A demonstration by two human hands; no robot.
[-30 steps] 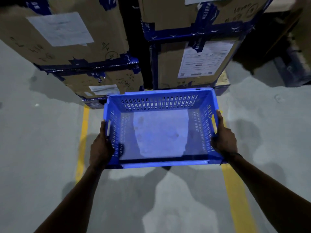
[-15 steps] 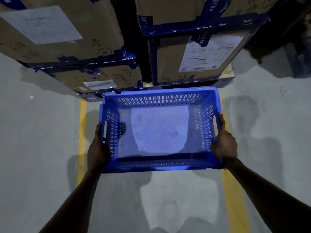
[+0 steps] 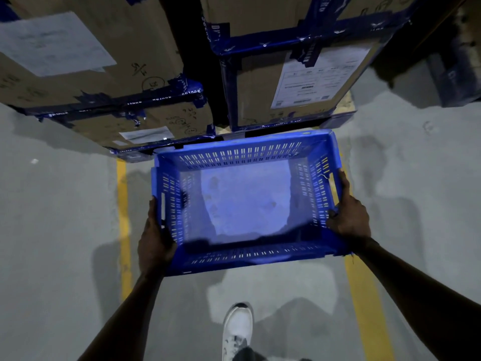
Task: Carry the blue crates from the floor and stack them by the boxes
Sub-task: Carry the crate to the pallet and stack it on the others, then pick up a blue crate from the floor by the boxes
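Left hand [image 3: 155, 239] and right hand [image 3: 350, 220] clamped around empty, slot-walled blue crate [image 3: 247, 259].

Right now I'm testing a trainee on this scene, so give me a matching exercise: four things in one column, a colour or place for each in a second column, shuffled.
Things:
1. crate
2. floor lines
3. shoe
4. left hand

Descriptions:
A. white
B. gripping the crate's left end
C. blue
D. yellow

Pairs: 1-C, 2-D, 3-A, 4-B
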